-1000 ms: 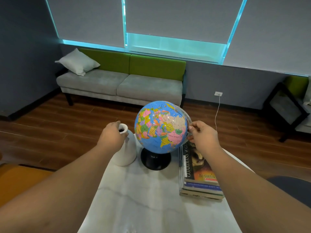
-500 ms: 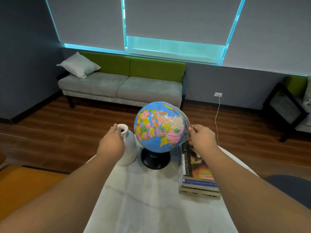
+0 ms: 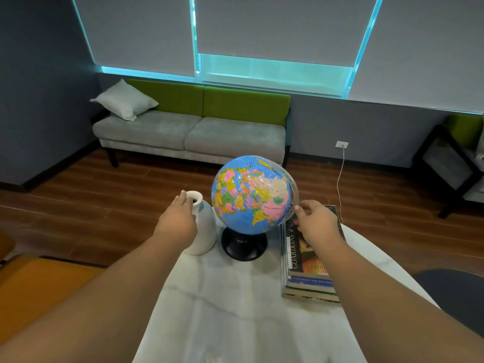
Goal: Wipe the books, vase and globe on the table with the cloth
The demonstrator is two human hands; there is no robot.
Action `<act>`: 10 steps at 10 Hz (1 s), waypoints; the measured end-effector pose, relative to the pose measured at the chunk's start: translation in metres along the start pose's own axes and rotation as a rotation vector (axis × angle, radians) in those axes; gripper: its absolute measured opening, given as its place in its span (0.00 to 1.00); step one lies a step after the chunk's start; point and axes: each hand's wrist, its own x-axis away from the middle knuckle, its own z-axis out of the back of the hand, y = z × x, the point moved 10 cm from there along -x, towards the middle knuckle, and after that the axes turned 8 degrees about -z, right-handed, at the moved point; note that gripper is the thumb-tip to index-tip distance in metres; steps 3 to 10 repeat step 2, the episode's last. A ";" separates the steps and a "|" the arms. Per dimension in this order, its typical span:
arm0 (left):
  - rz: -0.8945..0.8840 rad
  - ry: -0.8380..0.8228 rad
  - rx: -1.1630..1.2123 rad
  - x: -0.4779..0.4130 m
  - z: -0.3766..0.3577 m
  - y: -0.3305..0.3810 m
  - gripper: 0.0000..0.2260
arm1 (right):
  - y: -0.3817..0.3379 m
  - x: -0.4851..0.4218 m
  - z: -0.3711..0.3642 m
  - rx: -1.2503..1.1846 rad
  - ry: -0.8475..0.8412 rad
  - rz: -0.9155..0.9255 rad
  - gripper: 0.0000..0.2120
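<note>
The left hand (image 3: pixel 178 218) grips the neck of the white ceramic vase (image 3: pixel 203 229). The right hand (image 3: pixel 318 221) pinches the clear arc of the multicoloured globe (image 3: pixel 251 195), just beside the vase. A stack of paperback books (image 3: pixel 309 282) lies under the right wrist. All three stand on the white marble desk (image 3: pixel 235 310).

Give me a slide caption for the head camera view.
Left hand grips the vase, right hand pinches the globe by its arc, books stacked beside, on a marble table.
</note>
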 end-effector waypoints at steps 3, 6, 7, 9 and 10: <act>-0.087 -0.051 0.131 0.016 -0.001 0.000 0.34 | 0.026 0.019 0.007 -0.081 0.009 -0.051 0.10; -0.087 -0.051 0.131 0.016 -0.001 0.000 0.34 | 0.026 0.019 0.007 -0.081 0.009 -0.051 0.10; -0.087 -0.051 0.131 0.016 -0.001 0.000 0.34 | 0.026 0.019 0.007 -0.081 0.009 -0.051 0.10; -0.087 -0.051 0.131 0.016 -0.001 0.000 0.34 | 0.026 0.019 0.007 -0.081 0.009 -0.051 0.10; -0.087 -0.051 0.131 0.016 -0.001 0.000 0.34 | 0.026 0.019 0.007 -0.081 0.009 -0.051 0.10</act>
